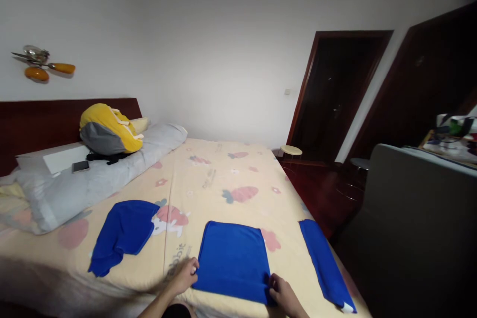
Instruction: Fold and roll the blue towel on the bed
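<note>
A blue cloth point(233, 261) lies spread flat as a rough square on the patterned bed sheet, right in front of me. At its left edge, near the lower corner, my left hand point(185, 276) has its fingers pinched together on the fabric. My right hand point(282, 294) is closed at the lower right corner, with the fingertips on the cloth's edge. To the left lies a crumpled blue cloth point(126, 231), unevenly spread. A long, narrow folded blue cloth point(326, 266) rests along the bed's right edge, with a white tag at its near end.
A yellow and grey backpack point(110, 129), a white box point(61, 159) and a phone point(80, 166) sit on the grey bedding by the headboard. Right of the bed are a stool point(291, 150), a dark door point(337, 99) and a grey panel point(413, 228) beside a cluttered surface.
</note>
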The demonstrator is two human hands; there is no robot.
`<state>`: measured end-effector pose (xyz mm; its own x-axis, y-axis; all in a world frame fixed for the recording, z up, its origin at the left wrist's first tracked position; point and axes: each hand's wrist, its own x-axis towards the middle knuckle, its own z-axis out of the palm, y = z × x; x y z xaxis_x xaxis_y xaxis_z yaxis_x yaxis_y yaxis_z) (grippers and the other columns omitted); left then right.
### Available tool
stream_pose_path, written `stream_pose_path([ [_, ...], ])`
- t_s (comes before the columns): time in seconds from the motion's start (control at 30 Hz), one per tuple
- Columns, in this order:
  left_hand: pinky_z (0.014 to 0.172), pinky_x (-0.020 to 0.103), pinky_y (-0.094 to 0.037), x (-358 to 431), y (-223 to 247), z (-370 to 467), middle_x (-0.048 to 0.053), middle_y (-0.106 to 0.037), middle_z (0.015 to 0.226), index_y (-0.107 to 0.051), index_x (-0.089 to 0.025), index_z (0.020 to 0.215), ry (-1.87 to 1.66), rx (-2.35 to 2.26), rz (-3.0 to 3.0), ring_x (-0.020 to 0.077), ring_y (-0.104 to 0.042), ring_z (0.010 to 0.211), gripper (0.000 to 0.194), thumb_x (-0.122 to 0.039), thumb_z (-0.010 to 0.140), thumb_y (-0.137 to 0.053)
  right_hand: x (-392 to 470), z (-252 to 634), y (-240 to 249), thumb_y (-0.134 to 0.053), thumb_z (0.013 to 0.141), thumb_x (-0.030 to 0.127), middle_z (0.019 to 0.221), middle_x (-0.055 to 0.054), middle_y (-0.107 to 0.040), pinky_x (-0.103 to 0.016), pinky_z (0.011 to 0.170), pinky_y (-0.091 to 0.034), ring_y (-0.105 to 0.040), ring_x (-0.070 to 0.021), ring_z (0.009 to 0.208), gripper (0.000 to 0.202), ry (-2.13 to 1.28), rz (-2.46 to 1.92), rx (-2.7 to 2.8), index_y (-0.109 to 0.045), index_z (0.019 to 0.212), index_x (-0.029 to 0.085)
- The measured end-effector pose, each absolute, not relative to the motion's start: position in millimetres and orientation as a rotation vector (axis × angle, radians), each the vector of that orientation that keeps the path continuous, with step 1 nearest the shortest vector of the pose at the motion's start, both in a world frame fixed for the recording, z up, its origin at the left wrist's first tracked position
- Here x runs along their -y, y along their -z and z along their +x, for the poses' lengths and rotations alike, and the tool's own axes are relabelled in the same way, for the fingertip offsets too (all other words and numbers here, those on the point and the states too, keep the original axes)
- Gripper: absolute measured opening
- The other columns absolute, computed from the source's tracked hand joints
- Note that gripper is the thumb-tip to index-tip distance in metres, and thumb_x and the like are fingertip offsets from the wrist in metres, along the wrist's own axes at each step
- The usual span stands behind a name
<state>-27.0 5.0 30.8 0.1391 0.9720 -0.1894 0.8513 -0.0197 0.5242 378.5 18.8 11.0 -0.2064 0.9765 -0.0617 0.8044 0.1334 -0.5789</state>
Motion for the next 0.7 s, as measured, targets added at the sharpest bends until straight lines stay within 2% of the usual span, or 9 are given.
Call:
stream_pose_path([
  [0.1, 0.093, 0.032, -0.044, 2.6, -30.9, -22.2, 0.003, -0.068, 0.115, -0.053, -0.025, 0.122, -0.274, -1.866, 1.944, 0.0185, -0.060, 0.108, 0.047, -0.013, 0.077, -0.047, -15.2, 377.0, -8.7, -0.047, 0.066, 0.012, 0.098, -0.018, -0.072, -0.044, 0.082, -0.050, -0.067, -0.0310, 0.091, 0.045, -0.503, -1.769, 2.141, -0.064, 0.107, 0.011],
  [0.17, 0.107, 0.039, -0.037, 5.0, -33.1, -13.4, 0.008, -0.061, 0.132, -0.047, -0.023, 0.132, -0.188, -1.948, 2.094, 0.0228, -0.053, 0.125, 0.055, -0.009, 0.079, -0.044, -14.2, 371.0, -6.9, -0.046, 0.067, 0.008, 0.117, -0.022, -0.067, -0.050, 0.094, -0.044, -0.062, -0.0355, 0.108, 0.051, -0.382, -1.775, 2.157, -0.061, 0.116, 0.011],
  [0.23, 0.113, 0.043, -0.032, 7.3, -35.8, -0.8, 0.010, -0.056, 0.140, -0.044, -0.022, 0.138, -0.059, -1.903, 2.357, 0.0234, -0.047, 0.132, 0.061, -0.002, 0.081, -0.036, -12.1, 358.6, -4.2, -0.043, 0.069, 0.004, 0.123, -0.017, -0.066, -0.047, 0.099, -0.042, -0.060, -0.0318, 0.113, 0.052, -0.205, -1.665, 2.247, -0.062, 0.116, 0.017],
  [0.3, 0.113, 0.043, -0.034, 12.3, -37.2, 13.7, 0.009, -0.056, 0.141, -0.042, -0.024, 0.139, 0.021, -1.642, 2.608, 0.0221, -0.047, 0.133, 0.061, -0.001, 0.083, -0.032, -7.0, 340.8, -0.9, -0.043, 0.073, 0.003, 0.122, -0.008, -0.068, -0.038, 0.099, -0.043, -0.062, -0.0247, 0.111, 0.053, 0.031, -1.417, 2.400, -0.062, 0.117, 0.024],
  [0.37, 0.113, 0.041, -0.035, 20.8, -35.6, 27.2, 0.007, -0.051, 0.146, -0.038, -0.024, 0.142, 0.022, -1.351, 2.731, 0.0219, -0.044, 0.136, 0.057, -0.008, 0.087, -0.036, 0.8, 321.4, 2.8, -0.045, 0.076, 0.006, 0.127, -0.002, -0.067, -0.032, 0.098, -0.043, -0.063, -0.0194, 0.110, 0.057, 0.192, -1.146, 2.535, -0.055, 0.127, 0.028],
  [0.43, 0.116, 0.040, -0.033, 30.7, -31.3, 36.6, 0.006, -0.042, 0.153, -0.026, -0.024, 0.148, 0.001, -1.190, 2.750, 0.0216, -0.037, 0.140, 0.059, -0.017, 0.090, -0.039, 8.8, 306.4, 7.1, -0.048, 0.077, 0.009, 0.134, 0.000, -0.062, -0.028, 0.096, -0.044, -0.061, -0.0167, 0.114, 0.065, 0.208, -1.001, 2.614, -0.042, 0.139, 0.029],
  [0.53, 0.119, 0.039, -0.027, 40.3, -26.0, 39.6, 0.004, -0.025, 0.160, -0.007, -0.024, 0.152, -0.022, -1.127, 2.733, 0.0196, -0.026, 0.146, 0.070, -0.022, 0.090, -0.041, 14.9, 299.2, 14.8, -0.046, 0.078, 0.008, 0.142, -0.001, -0.054, -0.028, 0.096, -0.043, -0.056, -0.0162, 0.122, 0.074, 0.196, -0.970, 2.671, -0.029, 0.146, 0.029],
  [0.6, 0.120, 0.040, -0.025, 40.7, -27.2, 34.7, 0.000, -0.018, 0.162, 0.000, -0.028, 0.151, 0.003, -1.164, 2.700, 0.0187, -0.022, 0.147, 0.077, -0.020, 0.088, -0.044, 14.2, 303.0, 19.2, -0.045, 0.080, 0.010, 0.146, -0.003, -0.047, -0.030, 0.099, -0.043, -0.052, -0.0176, 0.128, 0.074, 0.169, -1.041, 2.677, -0.023, 0.148, 0.030],
  [0.7, 0.121, 0.041, -0.025, 36.2, -35.7, 21.2, -0.004, -0.015, 0.161, 0.003, -0.034, 0.149, 0.041, -1.276, 2.636, 0.0173, -0.021, 0.148, 0.084, -0.017, 0.085, -0.048, 10.2, 314.2, 21.8, -0.051, 0.085, 0.025, 0.150, -0.004, -0.040, -0.033, 0.103, -0.042, -0.047, -0.0206, 0.133, 0.074, 0.028, -1.138, 2.671, -0.015, 0.149, 0.031],
])
